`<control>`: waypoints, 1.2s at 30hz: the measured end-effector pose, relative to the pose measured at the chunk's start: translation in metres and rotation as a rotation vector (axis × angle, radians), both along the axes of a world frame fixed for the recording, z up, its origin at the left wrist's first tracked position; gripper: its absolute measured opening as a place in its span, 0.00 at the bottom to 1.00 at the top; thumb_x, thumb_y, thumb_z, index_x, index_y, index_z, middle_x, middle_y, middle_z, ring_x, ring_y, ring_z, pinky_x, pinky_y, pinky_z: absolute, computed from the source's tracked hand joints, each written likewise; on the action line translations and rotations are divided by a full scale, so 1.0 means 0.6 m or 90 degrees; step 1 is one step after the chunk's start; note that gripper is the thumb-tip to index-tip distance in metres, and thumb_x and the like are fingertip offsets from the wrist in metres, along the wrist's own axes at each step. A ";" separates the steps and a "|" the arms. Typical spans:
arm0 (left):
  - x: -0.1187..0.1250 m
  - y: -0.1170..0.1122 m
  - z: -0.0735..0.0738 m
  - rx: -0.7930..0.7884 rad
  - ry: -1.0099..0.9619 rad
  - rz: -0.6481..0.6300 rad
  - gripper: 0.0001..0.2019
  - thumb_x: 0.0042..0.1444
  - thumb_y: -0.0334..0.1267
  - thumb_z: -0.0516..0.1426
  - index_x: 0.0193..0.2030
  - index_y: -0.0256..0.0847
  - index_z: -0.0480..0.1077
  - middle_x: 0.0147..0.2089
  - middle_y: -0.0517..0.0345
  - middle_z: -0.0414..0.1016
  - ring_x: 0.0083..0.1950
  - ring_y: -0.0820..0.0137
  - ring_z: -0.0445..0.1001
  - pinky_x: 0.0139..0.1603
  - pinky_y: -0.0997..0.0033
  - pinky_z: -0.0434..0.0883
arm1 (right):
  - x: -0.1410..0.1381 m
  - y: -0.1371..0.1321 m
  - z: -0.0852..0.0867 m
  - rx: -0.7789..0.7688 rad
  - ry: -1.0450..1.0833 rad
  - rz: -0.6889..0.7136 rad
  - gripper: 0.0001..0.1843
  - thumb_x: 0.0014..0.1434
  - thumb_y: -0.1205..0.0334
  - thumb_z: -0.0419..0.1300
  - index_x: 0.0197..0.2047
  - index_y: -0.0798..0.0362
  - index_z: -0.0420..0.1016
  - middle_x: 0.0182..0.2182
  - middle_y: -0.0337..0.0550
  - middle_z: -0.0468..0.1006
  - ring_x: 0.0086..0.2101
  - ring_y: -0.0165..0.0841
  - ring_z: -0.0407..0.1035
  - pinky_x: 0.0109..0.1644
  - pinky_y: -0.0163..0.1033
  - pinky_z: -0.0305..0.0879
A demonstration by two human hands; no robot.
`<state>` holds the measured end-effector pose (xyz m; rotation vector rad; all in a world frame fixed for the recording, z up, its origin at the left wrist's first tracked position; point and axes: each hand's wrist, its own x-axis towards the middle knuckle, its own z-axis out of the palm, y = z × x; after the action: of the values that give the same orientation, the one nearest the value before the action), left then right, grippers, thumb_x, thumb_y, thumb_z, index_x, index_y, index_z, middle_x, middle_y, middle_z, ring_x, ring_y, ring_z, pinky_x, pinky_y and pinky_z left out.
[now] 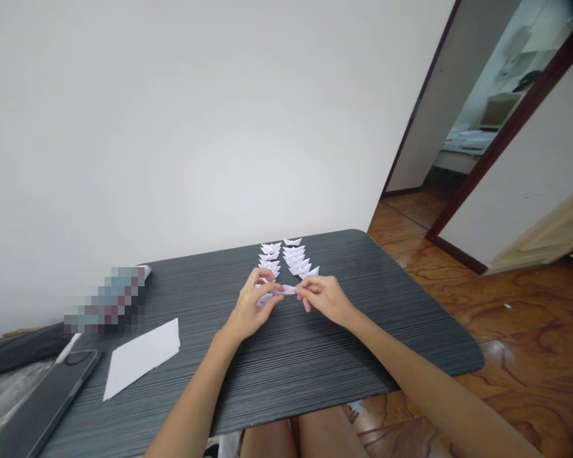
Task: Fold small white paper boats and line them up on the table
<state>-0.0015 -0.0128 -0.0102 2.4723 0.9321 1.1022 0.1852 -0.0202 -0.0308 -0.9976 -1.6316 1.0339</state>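
Observation:
Between my two hands is a small white paper boat [289, 290], pinched at its ends just above the dark table. My left hand [253, 302] grips its left end between thumb and finger. On its right end, the fingertips of my right hand [325, 298] are closed. Beyond my hands stand two rows of folded paper boats, a left row [269, 257] and a right row [295, 256], several in each. My left hand partly covers the nearest boats of the left row, and one boat [311, 272] shows just behind my right hand.
White paper sheets [143, 357] lie stacked on the dark wood-grain table [191, 381] at the left. A dark phone-like device [48, 407] rests at the left edge, with a blurred-out object [109, 302] behind it. A wall borders the far edge; a doorway [458, 140] opens at right.

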 end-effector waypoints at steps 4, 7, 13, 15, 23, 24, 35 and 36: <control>-0.001 0.003 -0.012 0.085 0.076 0.017 0.08 0.53 0.33 0.52 0.39 0.39 0.69 0.39 0.53 0.57 0.40 0.69 0.59 0.41 0.67 0.62 | -0.003 -0.002 -0.003 -0.002 0.001 0.008 0.11 0.52 0.58 0.55 0.26 0.58 0.69 0.20 0.39 0.71 0.16 0.24 0.64 0.20 0.30 0.59; 0.002 0.003 -0.019 0.123 0.123 0.060 0.08 0.54 0.33 0.50 0.38 0.38 0.69 0.37 0.53 0.57 0.38 0.69 0.57 0.39 0.66 0.61 | -0.007 -0.007 -0.003 0.016 -0.009 0.017 0.10 0.53 0.59 0.54 0.26 0.58 0.69 0.16 0.38 0.69 0.17 0.25 0.64 0.21 0.30 0.59; 0.007 -0.005 -0.018 0.103 0.181 0.119 0.08 0.55 0.34 0.49 0.35 0.38 0.69 0.38 0.51 0.58 0.41 0.65 0.57 0.39 0.62 0.58 | -0.011 -0.010 -0.004 0.063 -0.028 0.025 0.09 0.54 0.62 0.54 0.28 0.58 0.70 0.17 0.39 0.70 0.18 0.25 0.65 0.23 0.31 0.63; 0.006 -0.005 -0.014 0.075 0.144 0.106 0.07 0.54 0.35 0.50 0.34 0.39 0.69 0.41 0.50 0.59 0.44 0.64 0.58 0.42 0.60 0.59 | -0.010 -0.008 -0.004 0.060 -0.017 0.023 0.09 0.54 0.62 0.54 0.28 0.58 0.70 0.17 0.39 0.70 0.18 0.26 0.65 0.23 0.32 0.64; -0.016 0.017 -0.011 -0.216 -0.091 0.041 0.10 0.54 0.39 0.51 0.37 0.34 0.66 0.26 0.57 0.69 0.24 0.75 0.67 0.27 0.76 0.66 | -0.003 0.006 -0.005 0.006 0.097 0.000 0.08 0.52 0.61 0.56 0.27 0.59 0.70 0.18 0.39 0.71 0.18 0.27 0.67 0.21 0.32 0.63; -0.016 0.017 -0.012 -0.220 -0.090 0.036 0.10 0.54 0.39 0.51 0.34 0.34 0.67 0.23 0.58 0.68 0.22 0.76 0.66 0.27 0.76 0.65 | -0.003 0.007 -0.005 0.005 0.098 0.002 0.08 0.52 0.61 0.56 0.27 0.59 0.70 0.18 0.39 0.71 0.18 0.27 0.67 0.21 0.32 0.63; -0.003 0.004 -0.005 -0.046 -0.024 0.032 0.08 0.54 0.34 0.50 0.28 0.37 0.67 0.23 0.59 0.68 0.27 0.75 0.66 0.33 0.75 0.64 | 0.000 -0.001 0.003 0.162 -0.073 -0.018 0.10 0.55 0.63 0.53 0.28 0.57 0.72 0.19 0.39 0.71 0.19 0.25 0.64 0.25 0.31 0.62; -0.002 0.004 -0.006 -0.036 -0.021 0.029 0.08 0.54 0.34 0.50 0.28 0.37 0.67 0.23 0.59 0.68 0.27 0.75 0.66 0.33 0.75 0.63 | 0.000 -0.002 0.004 0.179 -0.089 -0.017 0.10 0.55 0.63 0.53 0.28 0.57 0.72 0.19 0.39 0.71 0.19 0.25 0.64 0.25 0.31 0.62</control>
<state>-0.0030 -0.0105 -0.0138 2.3923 0.9999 1.1110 0.1854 -0.0213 -0.0286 -0.9148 -1.8149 0.7051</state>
